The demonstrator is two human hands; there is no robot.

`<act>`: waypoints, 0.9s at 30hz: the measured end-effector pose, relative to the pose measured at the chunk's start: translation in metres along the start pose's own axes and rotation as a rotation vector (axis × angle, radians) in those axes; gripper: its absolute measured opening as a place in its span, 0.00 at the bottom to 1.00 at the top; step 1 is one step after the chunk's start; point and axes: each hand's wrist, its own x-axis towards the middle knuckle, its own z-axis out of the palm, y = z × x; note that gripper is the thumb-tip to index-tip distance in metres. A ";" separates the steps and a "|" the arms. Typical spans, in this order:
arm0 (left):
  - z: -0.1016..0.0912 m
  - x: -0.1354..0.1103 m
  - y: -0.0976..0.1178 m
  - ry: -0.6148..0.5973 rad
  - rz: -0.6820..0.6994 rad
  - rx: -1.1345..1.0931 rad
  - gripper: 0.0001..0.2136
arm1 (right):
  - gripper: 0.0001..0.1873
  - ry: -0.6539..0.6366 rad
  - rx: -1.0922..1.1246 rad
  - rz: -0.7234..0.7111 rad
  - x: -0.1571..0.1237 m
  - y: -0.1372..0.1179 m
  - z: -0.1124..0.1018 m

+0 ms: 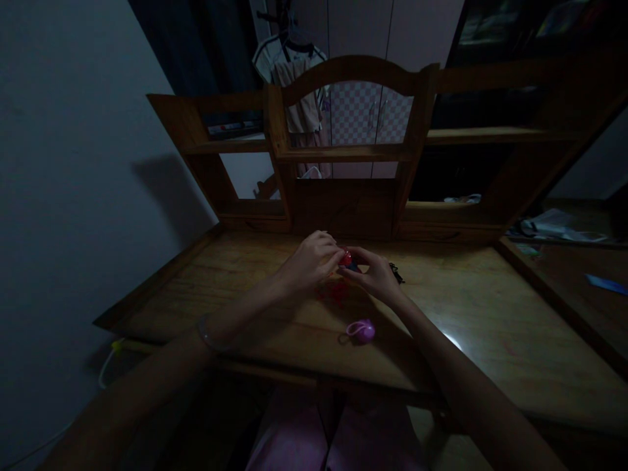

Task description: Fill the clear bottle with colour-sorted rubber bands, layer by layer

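Above the wooden desk (456, 288), my two hands meet over a small shiny red thing (346, 257) with a dark blue part; its kind is hard to make out in the dim light. My right hand (375, 271) grips it from the right between thumb and fingers. From the left, the thumb and forefinger of my left hand (316, 255) pinch at its edge. Red strands or pieces (334, 292) lie on the desk just below. Nearer to me rests a small purple ball-shaped thing (364, 331) with a loop. A small black item (396, 273) shows partly behind my right hand.
A wooden shelf unit (343, 155) stands along the desk's back edge, with a wall (98, 163) on the left. Past the desk's right side are plastic wrappings (554, 227) and a blue packet (607, 284). Clothes (294, 72) hang behind the shelves.
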 end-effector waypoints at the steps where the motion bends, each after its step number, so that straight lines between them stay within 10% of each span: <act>1: 0.000 -0.001 0.000 -0.018 0.025 0.014 0.12 | 0.22 0.003 -0.003 0.005 0.000 0.000 0.000; 13: -0.010 -0.006 -0.003 0.058 -0.013 -0.084 0.17 | 0.23 0.001 0.026 0.013 0.000 0.000 0.002; 27: 0.000 0.001 -0.018 -0.206 -0.072 -0.209 0.23 | 0.21 -0.016 -0.006 0.007 0.000 -0.003 0.001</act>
